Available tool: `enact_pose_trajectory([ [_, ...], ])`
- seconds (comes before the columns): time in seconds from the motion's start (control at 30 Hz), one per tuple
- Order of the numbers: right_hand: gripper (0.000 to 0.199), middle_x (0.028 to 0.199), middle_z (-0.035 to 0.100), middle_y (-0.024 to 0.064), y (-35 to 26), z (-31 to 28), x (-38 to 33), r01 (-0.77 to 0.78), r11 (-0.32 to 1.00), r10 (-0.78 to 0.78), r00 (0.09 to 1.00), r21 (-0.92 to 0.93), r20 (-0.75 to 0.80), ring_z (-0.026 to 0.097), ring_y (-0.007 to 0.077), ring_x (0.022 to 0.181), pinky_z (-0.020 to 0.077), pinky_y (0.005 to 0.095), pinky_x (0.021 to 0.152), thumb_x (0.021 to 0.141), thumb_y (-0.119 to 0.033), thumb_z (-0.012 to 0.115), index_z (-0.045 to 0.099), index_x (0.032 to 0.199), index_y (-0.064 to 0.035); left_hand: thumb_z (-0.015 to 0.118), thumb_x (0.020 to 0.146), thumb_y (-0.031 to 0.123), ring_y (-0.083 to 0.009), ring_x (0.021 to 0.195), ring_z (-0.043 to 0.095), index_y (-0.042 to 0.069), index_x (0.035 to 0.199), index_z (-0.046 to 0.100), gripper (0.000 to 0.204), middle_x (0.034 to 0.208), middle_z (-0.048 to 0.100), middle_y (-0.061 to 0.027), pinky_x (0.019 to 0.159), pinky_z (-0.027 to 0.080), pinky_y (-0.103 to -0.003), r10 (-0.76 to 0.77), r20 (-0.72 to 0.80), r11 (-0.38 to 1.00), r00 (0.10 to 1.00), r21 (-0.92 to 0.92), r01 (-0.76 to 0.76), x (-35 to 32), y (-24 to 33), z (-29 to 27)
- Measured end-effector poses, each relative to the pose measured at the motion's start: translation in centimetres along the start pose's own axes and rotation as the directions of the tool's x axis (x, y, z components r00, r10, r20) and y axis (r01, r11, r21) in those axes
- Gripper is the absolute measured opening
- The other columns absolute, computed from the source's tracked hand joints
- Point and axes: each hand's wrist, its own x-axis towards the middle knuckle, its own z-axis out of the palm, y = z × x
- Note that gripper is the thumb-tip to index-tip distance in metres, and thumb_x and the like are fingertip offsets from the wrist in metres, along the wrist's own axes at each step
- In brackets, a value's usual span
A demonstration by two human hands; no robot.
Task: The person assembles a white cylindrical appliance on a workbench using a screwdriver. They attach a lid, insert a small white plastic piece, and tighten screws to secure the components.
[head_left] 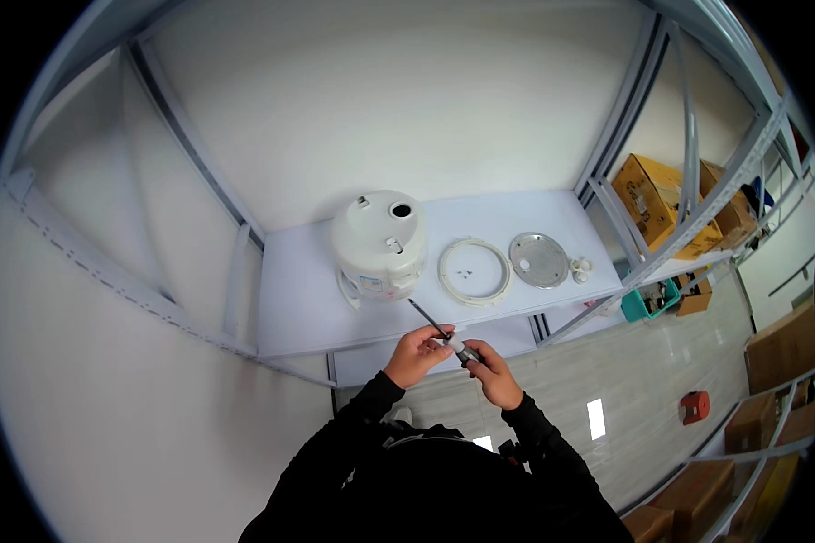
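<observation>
Right now my right hand (496, 371) is closed around the handle of a screwdriver (444, 333), and my left hand (417, 353) pinches its shaft near the handle. Its long axis runs diagonally, tip pointing up-left toward the white cooker body (380, 242) on the white shelf (290, 299). Beside the cooker lie a white ring (474, 271) and a grey metal disc (539, 260).

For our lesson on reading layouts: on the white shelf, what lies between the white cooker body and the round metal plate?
In the head view, a white plastic ring lies flat between the cooker body and the metal plate.
</observation>
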Motion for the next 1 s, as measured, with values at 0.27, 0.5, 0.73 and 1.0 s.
enact_pose_trajectory([
  [0.27, 0.028, 0.075, 0.049, -0.0052, 0.5, 1.6, 2.1, 0.07, 0.975, -0.08, 0.996, -0.21, -0.039, 0.043, 0.0071, 0.07, 0.0387, 0.0249, 0.063, 0.085, -0.017, 0.081, 0.061, 0.1, -0.0046, 0.071, 0.093, 0.012, -0.0093, 0.081, 0.064, -0.001, 0.114, 0.069, 0.025, 0.101, 0.07, -0.0054, 0.074, 0.051, -0.025, -0.129, -0.389, 0.978, 0.912, 0.102, 0.182, -3.6, -1.8, -4.9],
  [0.5, 0.022, 0.075, 0.051, -0.0054, -1.1, 5.0, 7.7, 0.044, 0.987, -0.045, 0.999, -0.152, -0.005, 0.042, 0.0058, 0.069, 0.0383, 0.0242, 0.062, 0.088, -0.016, 0.079, 0.064, 0.097, -0.0037, 0.073, 0.089, 0.018, -0.0143, 0.082, 0.065, 0.001, 0.104, 0.069, 0.024, 0.091, 0.071, -0.0058, 0.075, 0.052, -0.029, -0.147, -0.578, 0.92, 0.803, 0.218, 0.325, -2.3, -2.7, -13.7],
  [0.73, 0.023, 0.074, 0.054, -0.0038, -2.2, 6.9, 13.5, 0.17, 0.981, -0.165, 0.984, 0.09, -0.061, 0.049, 0.0057, 0.064, 0.0399, 0.024, 0.058, 0.096, -0.024, 0.071, 0.058, 0.096, -0.0051, 0.075, 0.088, 0.024, -0.0216, 0.086, 0.066, 0.002, 0.106, 0.066, 0.03, 0.094, 0.07, -0.0097, 0.078, 0.052, -0.034, 0.043, -0.635, 0.812, 0.771, 0.473, 0.344, 2.0, -3.7, -20.1],
  [1.0, 0.025, 0.072, 0.054, -0.0033, -4.1, 6.1, 17.0, 0.299, 0.948, -0.313, 0.938, -0.111, -0.15, 0.05, 0.0065, 0.062, 0.0407, 0.0248, 0.057, 0.096, -0.027, 0.071, 0.058, 0.091, -0.0061, 0.076, 0.086, 0.033, -0.028, 0.085, 0.067, 0.003, 0.117, 0.056, 0.047, 0.094, 0.069, -0.0105, 0.078, 0.053, -0.041, 0.024, -0.728, 0.622, 0.685, 0.548, 0.559, 5.5, -4.5, -21.4],
])
